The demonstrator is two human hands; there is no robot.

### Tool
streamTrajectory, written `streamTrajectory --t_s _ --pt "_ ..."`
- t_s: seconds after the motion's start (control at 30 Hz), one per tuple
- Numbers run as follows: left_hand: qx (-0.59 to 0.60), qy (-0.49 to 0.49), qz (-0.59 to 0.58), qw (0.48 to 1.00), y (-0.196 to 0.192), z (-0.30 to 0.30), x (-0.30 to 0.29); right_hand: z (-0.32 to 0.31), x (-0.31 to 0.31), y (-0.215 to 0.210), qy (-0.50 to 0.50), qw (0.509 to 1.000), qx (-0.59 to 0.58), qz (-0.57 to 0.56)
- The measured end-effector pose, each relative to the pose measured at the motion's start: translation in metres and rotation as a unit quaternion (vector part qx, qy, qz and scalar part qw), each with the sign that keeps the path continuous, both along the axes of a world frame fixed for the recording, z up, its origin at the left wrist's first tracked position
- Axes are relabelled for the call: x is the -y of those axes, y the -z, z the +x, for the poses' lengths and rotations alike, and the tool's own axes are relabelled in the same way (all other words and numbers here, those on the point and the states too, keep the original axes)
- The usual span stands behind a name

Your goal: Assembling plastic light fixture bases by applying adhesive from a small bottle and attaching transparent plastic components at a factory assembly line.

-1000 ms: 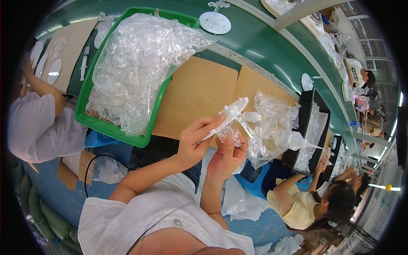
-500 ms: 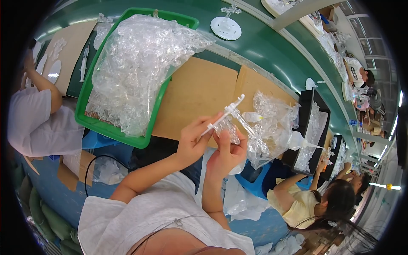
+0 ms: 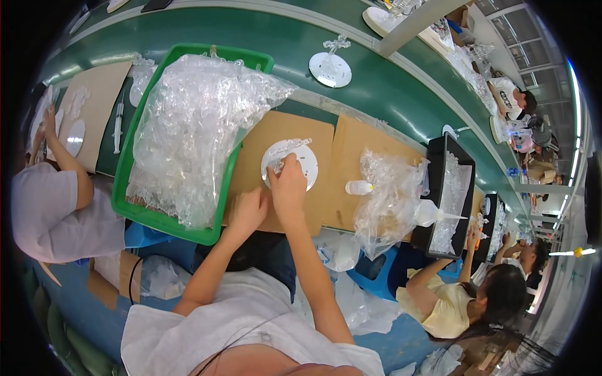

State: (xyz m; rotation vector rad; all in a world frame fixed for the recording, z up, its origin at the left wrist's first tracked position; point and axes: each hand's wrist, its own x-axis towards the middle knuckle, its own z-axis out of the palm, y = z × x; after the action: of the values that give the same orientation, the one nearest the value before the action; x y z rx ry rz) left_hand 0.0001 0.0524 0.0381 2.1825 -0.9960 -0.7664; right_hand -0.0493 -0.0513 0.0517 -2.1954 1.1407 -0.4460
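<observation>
1. Centre of the action: a flat, round white disc (image 3: 306,164) dotted with small holes, lying on a brown cardboard sheet (image 3: 313,216) that covers part of the long green desk (image 3: 251,66).
2. And here's the right grip (image 3: 288,185), in from six o'clock, fingertips closed around an ornate clear plastic fitting (image 3: 286,148) over the disc's face! Whether that fitting is fixed down, I cannot tell.
3. Over to the left grip (image 3: 248,212), at half past seven from the disc and just beside it: fingers curled in, and I cannot tell whether anything is tucked inside.
4. Nine o'clock, a big rectangular green plastic tray (image 3: 169,231), heaped with a clear bag of glittering transparent pieces (image 3: 200,119).
5. Between three and four o'clock, a small white bottle with a yellowish tip (image 3: 359,187) lies on its side by a crumpled clear plastic bag (image 3: 384,210); further out, a translucent bottle with a long pointed nozzle (image 3: 427,214).
6. Just past three, a black rectangular tray (image 3: 436,169) full of clear parts.
7. Up towards one o'clock, another white disc (image 3: 329,72), a clear cross-shaped top rising from it!
</observation>
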Motion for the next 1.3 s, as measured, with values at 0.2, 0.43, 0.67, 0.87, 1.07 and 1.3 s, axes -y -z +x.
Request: streamTrajectory --t_s 0.2,0.43,0.67,0.87,1.07,1.3 --pt "-0.017 -0.026 -0.121 0.992 -0.032 -0.011 -0.041 -0.030 0.010 -0.067 -0.100 0.993 -0.046 0.044" --pt "-0.270 0.150 -0.134 0.942 -0.119 0.005 -0.091 0.063 0.273 -0.092 -0.060 0.900 -0.058 -0.428" --pt "-0.151 -0.056 -0.136 0.978 -0.119 0.015 -0.122 0.095 0.373 -0.063 -0.168 0.879 -0.276 -0.351" --pt "-0.176 -0.031 -0.121 0.976 -0.128 0.032 -0.121 0.039 0.290 -0.137 -0.296 0.868 -0.191 -0.350" --pt "-0.192 0.003 -0.169 0.967 -0.134 0.034 -0.095 -0.002 0.227 -0.086 -0.339 0.878 -0.200 -0.272" --pt "-0.162 0.045 -0.164 0.972 -0.128 0.015 -0.094 -0.069 0.163 -0.148 -0.143 0.944 -0.084 -0.284"
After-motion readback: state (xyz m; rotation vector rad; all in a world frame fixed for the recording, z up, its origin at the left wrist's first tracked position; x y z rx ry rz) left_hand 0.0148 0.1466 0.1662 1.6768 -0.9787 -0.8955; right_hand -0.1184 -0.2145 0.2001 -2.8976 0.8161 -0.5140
